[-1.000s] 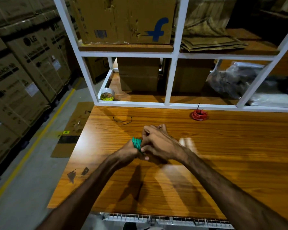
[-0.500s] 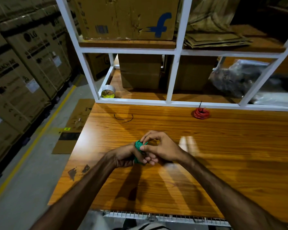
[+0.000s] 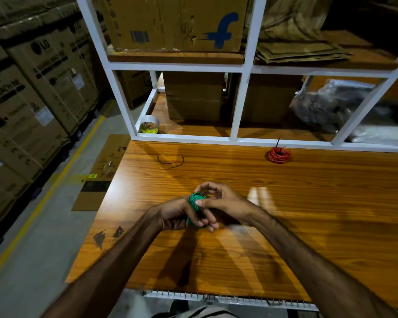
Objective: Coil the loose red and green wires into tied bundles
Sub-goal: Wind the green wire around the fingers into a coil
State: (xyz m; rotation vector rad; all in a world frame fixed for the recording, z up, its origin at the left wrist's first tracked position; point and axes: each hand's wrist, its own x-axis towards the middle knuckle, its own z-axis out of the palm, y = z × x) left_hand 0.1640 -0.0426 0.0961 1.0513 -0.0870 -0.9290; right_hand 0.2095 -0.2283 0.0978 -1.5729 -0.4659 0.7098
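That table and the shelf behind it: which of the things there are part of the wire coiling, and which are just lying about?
Part of the job:
green wire coil, gripped by left hand and right hand
red wire coil, lying bundled on the table
short black wire piece, probably a tie

Lying about:
tape roll
cardboard boxes
plastic-wrapped bundle

A green wire coil (image 3: 194, 199) is gripped upright above the table; a tied red coil (image 3: 279, 155) lies far back.

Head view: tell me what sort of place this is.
Probably a warehouse or stockroom. Stacked LG cartons line a floor with a yellow line, a white rack holds more boxes, and the hands work at a wooden table.
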